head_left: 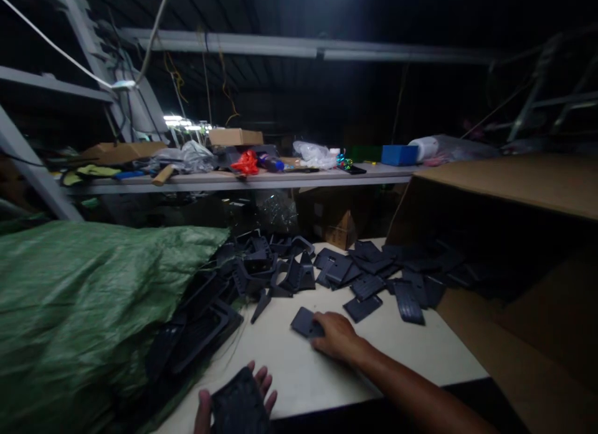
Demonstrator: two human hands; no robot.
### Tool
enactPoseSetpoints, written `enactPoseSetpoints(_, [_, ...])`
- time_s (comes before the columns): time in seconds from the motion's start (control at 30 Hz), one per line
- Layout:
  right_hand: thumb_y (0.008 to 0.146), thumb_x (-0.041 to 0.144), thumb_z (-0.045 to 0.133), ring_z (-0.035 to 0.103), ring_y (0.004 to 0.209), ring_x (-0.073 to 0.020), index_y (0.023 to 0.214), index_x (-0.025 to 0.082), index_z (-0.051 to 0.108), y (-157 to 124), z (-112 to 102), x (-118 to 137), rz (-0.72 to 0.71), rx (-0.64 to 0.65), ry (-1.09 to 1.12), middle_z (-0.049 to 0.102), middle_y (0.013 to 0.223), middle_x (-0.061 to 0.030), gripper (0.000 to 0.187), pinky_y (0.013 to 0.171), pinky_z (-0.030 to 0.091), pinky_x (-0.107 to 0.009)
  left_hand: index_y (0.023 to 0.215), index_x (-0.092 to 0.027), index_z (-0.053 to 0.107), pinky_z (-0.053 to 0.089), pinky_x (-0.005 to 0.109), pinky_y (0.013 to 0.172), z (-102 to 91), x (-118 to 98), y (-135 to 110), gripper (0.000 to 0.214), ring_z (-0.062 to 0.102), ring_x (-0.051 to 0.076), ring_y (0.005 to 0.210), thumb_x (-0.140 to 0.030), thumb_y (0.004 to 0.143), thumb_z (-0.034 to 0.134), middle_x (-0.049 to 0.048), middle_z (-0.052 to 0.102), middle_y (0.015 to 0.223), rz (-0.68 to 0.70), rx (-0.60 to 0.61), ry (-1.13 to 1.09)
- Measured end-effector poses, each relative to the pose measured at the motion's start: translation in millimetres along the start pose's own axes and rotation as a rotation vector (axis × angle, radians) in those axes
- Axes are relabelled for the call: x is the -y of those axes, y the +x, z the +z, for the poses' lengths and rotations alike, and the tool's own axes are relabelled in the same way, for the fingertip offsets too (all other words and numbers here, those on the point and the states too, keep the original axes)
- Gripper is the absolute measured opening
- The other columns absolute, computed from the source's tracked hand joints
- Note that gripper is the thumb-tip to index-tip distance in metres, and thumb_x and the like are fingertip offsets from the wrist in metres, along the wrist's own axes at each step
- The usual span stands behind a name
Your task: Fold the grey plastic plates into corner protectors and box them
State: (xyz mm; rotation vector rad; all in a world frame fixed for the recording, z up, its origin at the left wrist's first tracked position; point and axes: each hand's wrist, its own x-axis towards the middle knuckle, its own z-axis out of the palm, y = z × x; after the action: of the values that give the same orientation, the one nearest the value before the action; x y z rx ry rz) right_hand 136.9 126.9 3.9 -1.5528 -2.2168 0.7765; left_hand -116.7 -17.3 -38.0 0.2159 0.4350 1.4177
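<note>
Right hand [337, 336] closed on dark plate [303, 321]; left hand [265, 382] cupping black part [240, 404].

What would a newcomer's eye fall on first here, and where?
The big green sack at the left stands out most, with dark parts beside it. At lower centre, the left hand holds a dark piece while the right hand grasps a flat plate over the pale tabletop. Red plastic sits on the shelf behind.

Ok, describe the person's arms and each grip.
The right grip is a bare, ungloved hand; the right forearm shows no sleeve, watch or bracelet. The left grip is ungloved too; the left forearm is out of frame.
</note>
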Motion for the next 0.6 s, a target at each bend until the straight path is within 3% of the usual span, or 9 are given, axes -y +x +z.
enactPoseSetpoints(0.1, [0.091,0.043,0.07,0.07,0.097,-0.0235,0.134,0.02,0.064,-37,7,20,-0.081,0.119,0.176,0.075,0.11,-0.0072,0.05,0.088,0.053,-0.034,0.115,-0.015,0.08,0.058,0.046,0.103,25.3,5,-14,0.065,0.074,0.031,0.116,-0.069,0.097,0.049,0.0209,0.076,0.125,0.142,-0.145,0.006])
enactPoseSetpoints(0.17, [0.098,0.051,0.063,0.071,0.098,-0.0196,0.145,0.025,0.055,-64,12,38,-0.151,0.204,0.322,0.073,0.12,-0.005,0.055,0.085,0.055,-0.031,0.116,-0.01,0.077,0.053,0.05,0.108,41.4,7,-14,0.065,0.071,0.031,0.12,-0.066,0.099,0.048,0.0219,0.075,0.127,0.147,-0.234,-0.04])
enactPoseSetpoints(0.23, [0.095,0.049,0.07,0.068,0.113,-0.0228,0.143,0.026,0.058,-88,14,57,-0.26,0.127,0.468,0.07,0.13,-0.0065,0.055,0.097,0.054,-0.035,0.116,-0.011,0.075,0.052,0.051,0.109,50.2,9,-10,0.069,0.07,0.033,0.123,-0.072,0.094,0.053,0.0205,0.076,0.125,0.156,-0.272,-0.059])
enactPoseSetpoints(0.33, [0.093,0.044,0.074,0.067,0.119,-0.0261,0.144,0.028,0.061,-113,19,75,-0.339,0.037,0.425,0.07,0.134,-0.0076,0.055,0.104,0.052,-0.04,0.118,-0.013,0.074,0.053,0.052,0.107,55.1,17,-6,0.071,0.069,0.035,0.122,-0.076,0.086,0.061,0.0186,0.077,0.121,0.156,-0.281,0.0])
enactPoseSetpoints(0.47, [0.095,0.042,0.072,0.068,0.118,-0.0258,0.145,0.027,0.06,-122,30,82,-0.386,-0.03,0.313,0.069,0.134,-0.0083,0.054,0.102,0.054,-0.04,0.119,-0.009,0.075,0.053,0.051,0.108,57.3,30,-8,0.079,0.067,0.037,0.124,-0.079,0.085,0.06,0.022,0.075,0.124,0.155,-0.232,0.078])
enactPoseSetpoints(0.6, [0.096,0.042,0.07,0.07,0.115,-0.0265,0.143,0.028,0.062,-118,40,82,-0.389,-0.035,0.283,0.071,0.131,-0.0086,0.05,0.1,0.055,-0.041,0.115,-0.009,0.076,0.05,0.049,0.112,55.1,36,-6,0.073,0.065,0.035,0.129,-0.075,0.09,0.057,0.0208,0.075,0.127,0.205,-0.238,0.113])
